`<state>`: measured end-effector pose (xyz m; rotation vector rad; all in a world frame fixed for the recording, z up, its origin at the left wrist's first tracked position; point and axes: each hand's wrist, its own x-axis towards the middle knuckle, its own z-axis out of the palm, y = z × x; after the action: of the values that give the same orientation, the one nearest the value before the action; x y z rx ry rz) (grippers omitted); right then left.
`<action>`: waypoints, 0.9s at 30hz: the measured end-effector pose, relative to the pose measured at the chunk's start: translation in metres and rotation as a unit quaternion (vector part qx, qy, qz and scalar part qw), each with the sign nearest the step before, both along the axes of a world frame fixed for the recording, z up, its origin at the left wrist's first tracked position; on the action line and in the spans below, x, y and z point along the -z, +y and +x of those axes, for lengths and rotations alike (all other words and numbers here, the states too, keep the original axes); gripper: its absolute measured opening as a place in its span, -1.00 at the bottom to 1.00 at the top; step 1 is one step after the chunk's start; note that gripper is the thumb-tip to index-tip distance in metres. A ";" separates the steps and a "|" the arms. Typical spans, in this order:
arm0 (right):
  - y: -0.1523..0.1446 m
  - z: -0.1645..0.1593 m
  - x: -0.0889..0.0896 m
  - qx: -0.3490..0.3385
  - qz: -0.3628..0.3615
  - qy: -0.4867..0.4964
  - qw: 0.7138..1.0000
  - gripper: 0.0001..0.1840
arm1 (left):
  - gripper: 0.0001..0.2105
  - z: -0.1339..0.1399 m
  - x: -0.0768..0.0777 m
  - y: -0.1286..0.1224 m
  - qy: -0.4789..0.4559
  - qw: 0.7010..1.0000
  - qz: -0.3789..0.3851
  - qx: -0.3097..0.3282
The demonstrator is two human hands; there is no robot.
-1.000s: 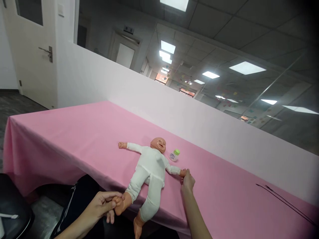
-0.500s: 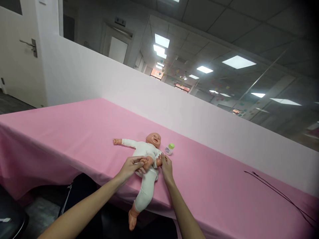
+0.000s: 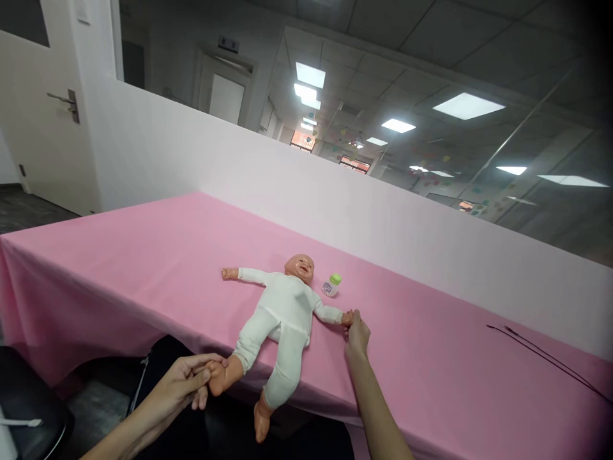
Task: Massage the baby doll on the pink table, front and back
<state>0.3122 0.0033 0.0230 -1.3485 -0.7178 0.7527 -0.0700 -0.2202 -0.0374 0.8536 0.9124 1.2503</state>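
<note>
A baby doll [image 3: 292, 303] in a white outfit lies on its back on the pink-covered table [image 3: 153, 255], its head toward the wall and its feet past the table's front edge. My left hand [image 3: 189, 380] grips the doll's foot on the left side, thumb and fingers closed round the toes. Off to the right, my right hand [image 3: 357, 333] pinches the doll's hand, with that arm stretched outward. The doll's other arm and other leg lie untouched. Beside the doll's head stands a small clear jar [image 3: 331, 285] with a green lid.
Two thin dark cords [image 3: 546, 361] lie on the table at the right. A white wall [image 3: 287, 185] with a window above runs along the back. A black chair [image 3: 36, 409] stands at the lower left, and a door [image 3: 43, 121] at the far left.
My left hand has drawn the doll's foot down and left, away from its belly. My right hand has pulled the doll's hand out to the right. Arm and leg are now spread apart.
</note>
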 end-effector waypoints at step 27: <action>0.016 -0.001 -0.010 -0.039 0.009 0.010 0.999 -0.63 | -0.41 0.035 -0.015 0.024 -0.034 0.996 0.084 -0.014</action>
<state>0.3109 0.0191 0.0333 -1.3002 -0.7631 0.8185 -0.0346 -0.1966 -0.0228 0.9257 0.7748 1.3871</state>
